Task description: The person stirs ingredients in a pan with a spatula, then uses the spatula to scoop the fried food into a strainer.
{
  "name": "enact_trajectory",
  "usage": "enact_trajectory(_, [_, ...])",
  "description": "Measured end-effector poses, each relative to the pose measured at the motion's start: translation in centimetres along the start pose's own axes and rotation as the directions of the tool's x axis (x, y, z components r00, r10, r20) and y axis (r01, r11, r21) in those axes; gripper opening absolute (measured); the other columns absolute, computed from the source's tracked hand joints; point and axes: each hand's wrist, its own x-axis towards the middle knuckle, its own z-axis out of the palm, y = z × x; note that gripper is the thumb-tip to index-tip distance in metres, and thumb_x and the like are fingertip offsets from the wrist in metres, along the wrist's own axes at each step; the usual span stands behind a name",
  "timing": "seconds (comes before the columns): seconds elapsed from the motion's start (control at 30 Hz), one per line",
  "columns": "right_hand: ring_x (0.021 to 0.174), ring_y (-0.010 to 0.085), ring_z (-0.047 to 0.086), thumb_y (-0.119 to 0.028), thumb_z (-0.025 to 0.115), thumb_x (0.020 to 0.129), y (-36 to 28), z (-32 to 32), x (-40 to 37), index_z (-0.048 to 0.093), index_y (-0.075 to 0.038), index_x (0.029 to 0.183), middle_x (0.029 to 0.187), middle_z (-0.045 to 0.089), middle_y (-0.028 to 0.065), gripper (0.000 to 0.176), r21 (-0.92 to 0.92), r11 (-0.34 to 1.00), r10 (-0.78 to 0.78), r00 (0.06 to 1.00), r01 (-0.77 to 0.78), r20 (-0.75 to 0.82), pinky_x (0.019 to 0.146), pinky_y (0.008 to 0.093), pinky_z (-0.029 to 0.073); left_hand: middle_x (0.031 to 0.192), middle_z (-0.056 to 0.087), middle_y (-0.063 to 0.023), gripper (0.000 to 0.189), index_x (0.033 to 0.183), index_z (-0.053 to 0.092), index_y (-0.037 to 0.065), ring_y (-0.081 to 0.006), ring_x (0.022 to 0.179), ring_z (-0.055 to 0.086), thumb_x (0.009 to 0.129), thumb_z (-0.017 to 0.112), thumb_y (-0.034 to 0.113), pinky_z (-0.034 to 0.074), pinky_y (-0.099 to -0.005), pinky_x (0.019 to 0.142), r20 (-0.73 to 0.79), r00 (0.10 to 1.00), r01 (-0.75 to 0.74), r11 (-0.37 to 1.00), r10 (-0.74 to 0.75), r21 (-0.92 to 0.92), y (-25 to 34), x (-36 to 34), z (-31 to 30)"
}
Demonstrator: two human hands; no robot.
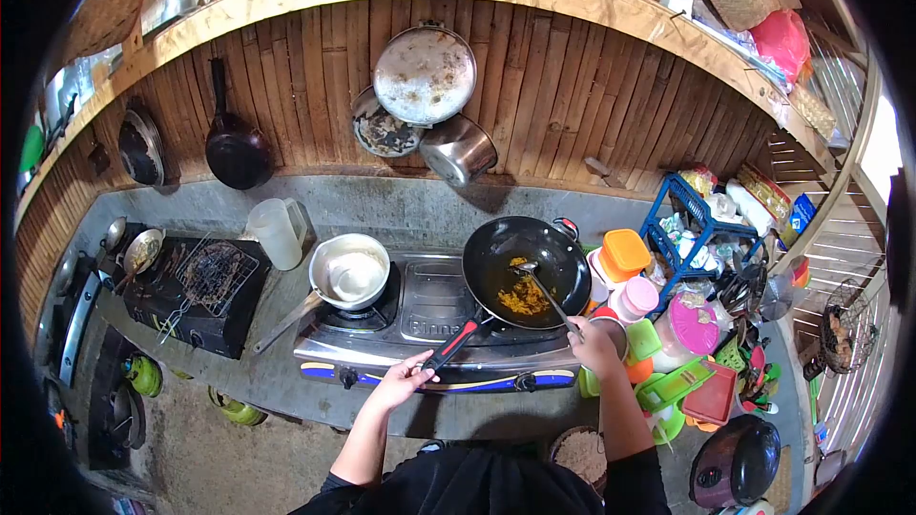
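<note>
A black wok point(527, 267) with yellow food point(523, 298) in it sits on the right burner of a two-burner stove point(434, 319). My left hand point(405, 377) grips the wok's red and black handle point(453, 343) at its end. My right hand point(593, 341) holds a metal spatula point(546, 291), whose blade rests in the wok near the food. A steel pot point(350, 272) with a long handle stands on the left burner.
A black grill stove point(196, 291) with a wire rack stands at the left, a plastic jug point(277, 232) behind it. Coloured plastic containers point(668, 343) and a blue basket point(701, 224) crowd the right. Pans point(425, 76) hang on the bamboo wall. A dark rice cooker point(735, 463) is lower right.
</note>
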Motion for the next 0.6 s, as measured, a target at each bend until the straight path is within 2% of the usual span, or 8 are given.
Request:
enact_trajectory(0.07, [0.087,0.0347,0.057,-0.018,0.054,0.078,-0.4,-0.5,-0.7,0.052,-0.012,0.109,0.089,0.06,0.0191,0.032,-0.032,0.999,-0.029,1.0,0.029,-0.001,0.075,0.0417,0.045,0.072,0.057,0.0011,0.045,0.126,0.042,0.005,-0.0073,0.076,0.057,0.084,0.055,0.009,0.042,-0.0202,0.064,0.006,1.0,-0.014,0.999,0.014,-0.04,-0.2,0.0,0.0])
enact_trajectory(0.2, [0.086,0.0347,0.058,-0.019,0.055,0.078,-0.9,-2.2,-2.7,0.053,-0.013,0.108,0.088,0.06,0.0188,0.031,-0.042,0.996,-0.075,0.997,0.076,0.009,0.075,0.0423,0.045,0.072,0.057,0.001,0.045,0.127,0.041,0.004,-0.0075,0.075,0.057,0.084,0.055,0.008,0.042,-0.0202,0.064,0.015,1.0,0.029,0.995,-0.027,-0.096,-0.3,0.0,-0.1])
enact_trajectory(0.27, [0.084,0.0352,0.058,-0.02,0.056,0.078,-2.1,-3.8,-4.4,0.054,-0.014,0.108,0.086,0.061,0.0187,0.031,-0.056,0.996,-0.069,0.997,0.071,0.031,0.074,0.0426,0.046,0.083,0.062,-0.0028,0.046,0.128,0.039,0.004,-0.0085,0.078,0.057,0.084,0.054,0.009,0.042,-0.0222,0.067,0.048,0.999,0.029,0.995,-0.024,-0.092,-0.6,0.0,-0.4])
enact_trajectory(0.37, [0.082,0.0352,0.059,-0.021,0.057,0.077,-2.0,-5.3,-6.1,0.056,-0.014,0.108,0.084,0.061,0.0191,0.031,-0.139,0.988,-0.055,0.998,0.059,0.032,0.072,0.0423,0.046,0.083,0.062,-0.003,0.046,0.127,0.04,0.003,-0.0092,0.079,0.057,0.084,0.054,0.009,0.042,-0.0224,0.067,0.052,0.998,-0.019,0.995,0.024,-0.094,-1.8,0.5,-0.9])
enact_trajectory(0.5, [0.082,0.0351,0.059,-0.023,0.058,0.077,-2.6,-7.3,-7.9,0.057,-0.012,0.106,0.082,0.061,0.0195,0.031,-0.142,0.99,0.002,0.999,0.003,0.035,0.071,0.0419,0.046,0.083,0.063,-0.0046,0.046,0.126,0.041,0.002,-0.0076,0.075,0.056,0.083,0.056,0.01,0.042,-0.0217,0.067,0.022,1.0,0.018,0.996,-0.016,-0.092,-1.4,0.5,-0.8])
enact_trajectory(0.57, [0.083,0.0309,0.06,-0.017,0.057,0.076,-3.9,-8.8,-8.4,0.057,-0.007,0.106,0.091,0.061,0.0157,0.031,-0.076,0.997,0.039,0.995,-0.032,0.094,0.073,0.0366,0.046,0.085,0.063,-0.0052,0.045,0.125,0.042,0.002,-0.0084,0.076,0.057,0.083,0.056,0.011,0.043,-0.022,0.066,0.041,0.999,0.014,0.998,-0.011,-0.068,-1.3,0.6,-0.8])
enact_trajectory(0.6, [0.083,0.0309,0.06,-0.017,0.057,0.076,-4.6,-9.6,-8.7,0.057,-0.007,0.106,0.091,0.061,0.0157,0.031,-0.076,0.996,0.044,0.995,-0.037,0.089,0.073,0.0366,0.046,0.087,0.064,-0.0059,0.044,0.125,0.042,0.003,-0.0092,0.078,0.058,0.084,0.056,0.013,0.043,-0.0223,0.065,0.055,0.998,0.01,0.999,-0.007,-0.044,-1.2,0.7,-0.8])
